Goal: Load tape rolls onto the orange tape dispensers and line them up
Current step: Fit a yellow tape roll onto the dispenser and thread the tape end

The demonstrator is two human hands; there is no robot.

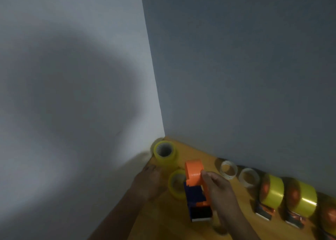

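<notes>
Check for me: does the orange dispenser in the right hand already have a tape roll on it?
No. The orange dispenser gripped by the right hand shows a bare orange hub, and the nearest yellow tape roll sits beside it.

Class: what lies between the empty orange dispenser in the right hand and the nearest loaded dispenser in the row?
Two empty tape cores on the table, seen in the head view.

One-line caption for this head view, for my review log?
Right hand grips an empty orange tape dispenser on the wooden table; left hand reaches toward yellow tape rolls, loaded dispensers lined right.

Glossy yellow tape rolls (271, 190) — smooth orange plastic dispenser (194, 174) — on a matt wooden table (163, 221).
</notes>
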